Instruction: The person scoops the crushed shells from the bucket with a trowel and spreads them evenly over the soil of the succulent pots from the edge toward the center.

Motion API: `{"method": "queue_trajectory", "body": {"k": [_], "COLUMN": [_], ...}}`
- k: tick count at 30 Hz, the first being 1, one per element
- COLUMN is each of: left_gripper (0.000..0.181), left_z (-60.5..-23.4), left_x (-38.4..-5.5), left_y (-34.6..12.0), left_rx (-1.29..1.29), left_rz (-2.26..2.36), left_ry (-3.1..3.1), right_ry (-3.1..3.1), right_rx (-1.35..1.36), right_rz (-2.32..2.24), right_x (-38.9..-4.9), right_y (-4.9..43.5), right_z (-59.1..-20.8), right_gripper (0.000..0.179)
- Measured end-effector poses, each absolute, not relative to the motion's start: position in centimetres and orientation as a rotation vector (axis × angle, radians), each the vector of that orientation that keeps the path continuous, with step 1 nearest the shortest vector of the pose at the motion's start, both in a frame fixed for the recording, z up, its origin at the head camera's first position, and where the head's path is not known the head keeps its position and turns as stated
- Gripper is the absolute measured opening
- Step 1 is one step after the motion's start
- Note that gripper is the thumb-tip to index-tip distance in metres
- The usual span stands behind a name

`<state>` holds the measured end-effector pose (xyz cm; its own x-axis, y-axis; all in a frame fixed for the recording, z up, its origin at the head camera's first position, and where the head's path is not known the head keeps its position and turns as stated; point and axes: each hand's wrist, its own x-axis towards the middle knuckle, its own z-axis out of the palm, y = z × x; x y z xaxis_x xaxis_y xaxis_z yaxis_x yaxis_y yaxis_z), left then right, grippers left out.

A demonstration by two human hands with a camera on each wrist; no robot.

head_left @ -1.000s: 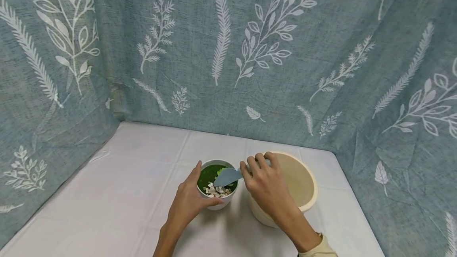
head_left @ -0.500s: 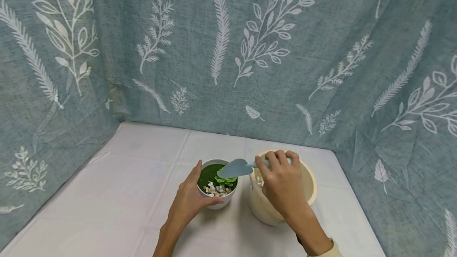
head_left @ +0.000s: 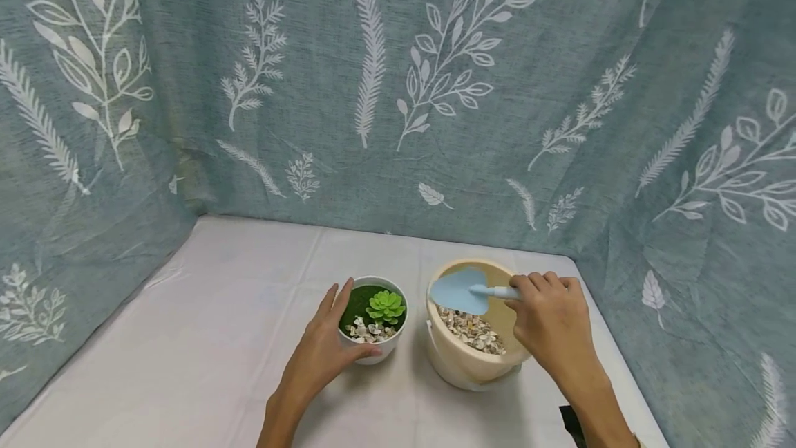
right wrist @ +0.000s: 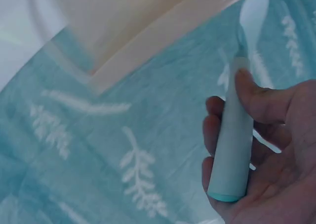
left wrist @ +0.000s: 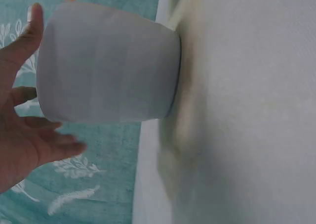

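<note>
My left hand (head_left: 323, 344) holds a white plant pot (left wrist: 108, 63) at its rim, thumb on the near side and fingers on the left. Some fingers stick out straight past the pot in the left wrist view. Inside the pot, a green succulent (head_left: 385, 306) stands on a dark green surface, with pale pebbles (head_left: 371, 330) along the near side. My right hand (head_left: 553, 323) grips the handle of a light blue garden trowel (head_left: 463, 290). The blade is over the cream bucket (head_left: 435, 351), which holds small mixed stones (head_left: 469, 330). From the right wrist, fingers wrap the pale handle (right wrist: 232, 135).
Both containers stand side by side on a white-covered table (head_left: 218, 337), with a narrow gap between them. A blue-green curtain (head_left: 336, 88) with white leaf prints surrounds the table at the back and sides. A thin handle hangs on the bucket's side.
My right hand has carried the trowel rightward from over the white pot to over the bucket, uncovering the succulent. The blade has turned. My left hand stays at the pot, its fingers slightly more spread.
</note>
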<state>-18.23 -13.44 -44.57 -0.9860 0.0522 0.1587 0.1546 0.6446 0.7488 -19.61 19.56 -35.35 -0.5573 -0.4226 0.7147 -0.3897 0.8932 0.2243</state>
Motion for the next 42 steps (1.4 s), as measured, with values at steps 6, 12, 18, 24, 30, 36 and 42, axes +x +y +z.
{"method": "queue_trajectory", "body": {"k": [6,12,18,24,30,36,42], "left_gripper": [0.093,0.084,0.1,0.098,0.099,0.099,0.098], "left_z": [-43.1,-42.3,-43.0,-43.1,-43.0,-43.2,-43.4], "left_x": [-17.9,-18.2,-18.1,-18.2,-18.3,-18.3,-18.2], "left_y": [-10.6,-5.8,-3.2,-2.4,-1.9,-1.8,-1.6], "left_rx": [-0.465,-0.723,-0.688,-0.668,-0.683,-0.687,-0.679], "left_rz": [-1.178,-1.146,-1.098,-1.036,-1.031,-1.034,-1.045], "left_ry": [-2.509,-2.446,-2.672,-2.724,-2.725,-2.695,-2.68], "right_ry": [-2.304,-2.397,-2.383,-2.39,-2.403,-2.545,-2.742], "right_rx": [0.575,0.638,0.733,0.729,0.758,0.747,0.739], "right_rz": [-0.258,-0.498,-0.644,-0.77,-0.827,-0.704,-0.396], "right_x": [-20.9,-22.7,-23.8,-24.5,-25.0,-25.4,-25.6], "right_y": [21.1,20.1,18.8,18.8,19.1,19.4,20.1], "right_z": [-35.0,-35.9,-37.0,-38.0,-39.4,-39.6,-40.1], "right_gripper": [0.025,0.029,0.03,0.029,0.031,0.028,0.044]}}
